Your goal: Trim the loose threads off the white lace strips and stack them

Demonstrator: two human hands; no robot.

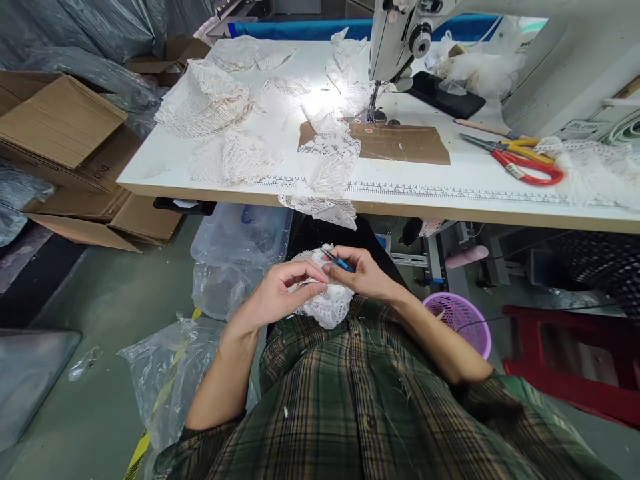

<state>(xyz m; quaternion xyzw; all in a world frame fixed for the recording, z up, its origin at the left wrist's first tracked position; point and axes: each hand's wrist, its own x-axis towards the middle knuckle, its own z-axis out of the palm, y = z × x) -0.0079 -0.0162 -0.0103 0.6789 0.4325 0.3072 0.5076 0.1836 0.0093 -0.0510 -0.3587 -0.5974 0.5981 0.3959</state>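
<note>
White lace fabric lies bunched in my lap, below the front edge of the sewing table. My right hand is closed around a small blue tool with a dark metal tip, which points up and to the left over the lace. Beside it, my left hand has its thumb and fingertips drawn together at the lace's upper part; what they pinch is too small to make out. The fingertips of both hands are very close together.
Above my lap stands a sewing machine on a white table, with lace pieces and red-handled scissors. A purple basket and a red stool are at the right, cardboard boxes at the left.
</note>
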